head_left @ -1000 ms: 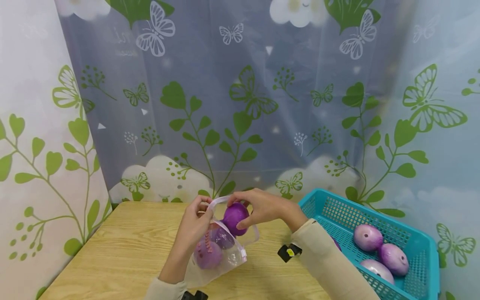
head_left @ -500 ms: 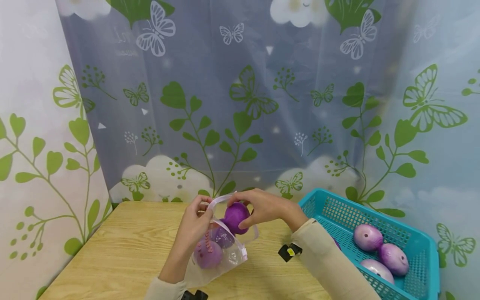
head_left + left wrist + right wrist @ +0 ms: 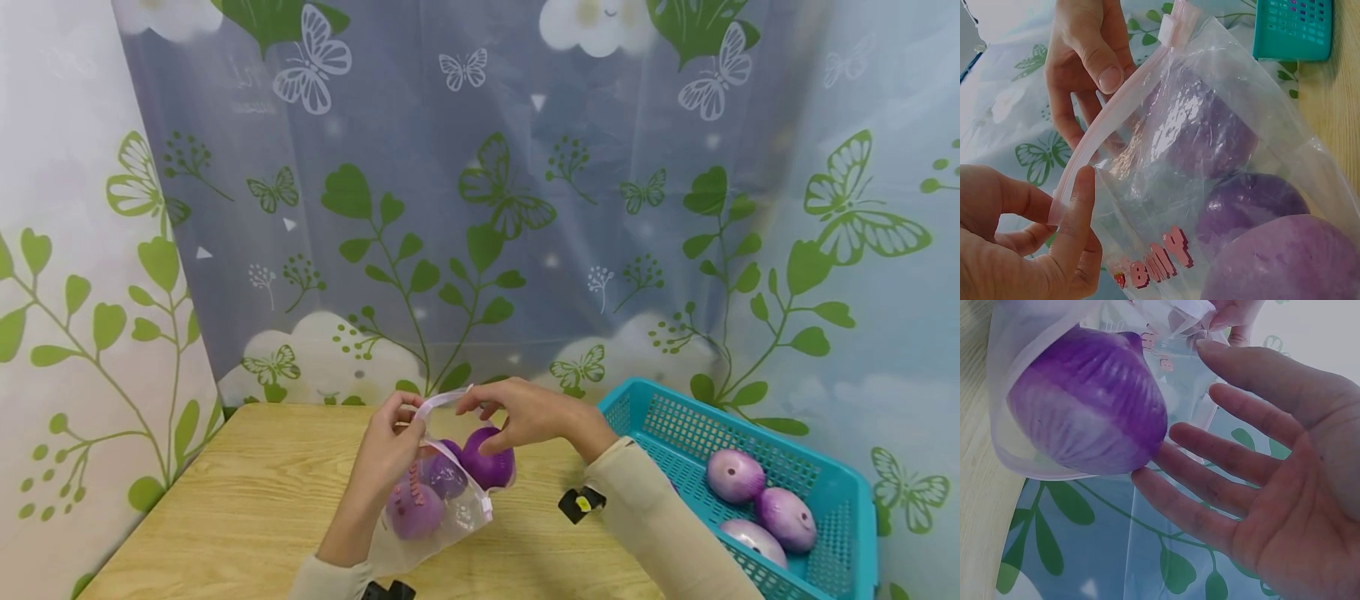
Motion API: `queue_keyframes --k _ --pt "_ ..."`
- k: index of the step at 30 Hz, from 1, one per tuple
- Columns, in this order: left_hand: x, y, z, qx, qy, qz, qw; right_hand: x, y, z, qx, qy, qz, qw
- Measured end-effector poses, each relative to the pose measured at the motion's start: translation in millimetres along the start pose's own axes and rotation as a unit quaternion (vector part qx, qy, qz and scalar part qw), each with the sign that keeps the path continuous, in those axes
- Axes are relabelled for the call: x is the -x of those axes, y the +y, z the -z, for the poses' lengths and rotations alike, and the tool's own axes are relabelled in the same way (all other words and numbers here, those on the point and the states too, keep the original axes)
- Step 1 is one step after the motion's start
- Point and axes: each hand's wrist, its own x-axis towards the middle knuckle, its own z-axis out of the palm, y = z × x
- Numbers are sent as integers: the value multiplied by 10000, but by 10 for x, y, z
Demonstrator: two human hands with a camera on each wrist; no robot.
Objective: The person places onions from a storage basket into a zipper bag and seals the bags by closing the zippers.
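My left hand [image 3: 392,442] pinches the rim of a clear zip bag [image 3: 1141,206] with pink lettering and a white slider. Inside the bag lie a pale purple onion [image 3: 417,510] and a darker onion [image 3: 1250,206]. Another deep purple onion [image 3: 1094,403] sits within the mouth of the bag on the right. My right hand [image 3: 525,412] is spread beside that onion, its fingers loosely extended. In the right wrist view its lower fingertips [image 3: 1142,478] are right at the onion's surface.
A teal plastic basket [image 3: 851,500] stands on the right and holds several purple and white onions [image 3: 787,518]. The wooden table [image 3: 262,467] lies under the bag. Patterned curtains [image 3: 465,275] rise behind and at both sides.
The right hand has let go of the deep purple onion, which has dropped down and to the right into the bag's mouth. The left hand keeps its hold on the bag's rim.
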Motion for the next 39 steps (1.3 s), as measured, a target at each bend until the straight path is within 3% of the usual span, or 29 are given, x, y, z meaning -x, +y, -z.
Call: queue_keyframes --k 39 --pt "-1 21 7 43 73 19 10000 -14 -43 -39 -207 -187 51 9996"
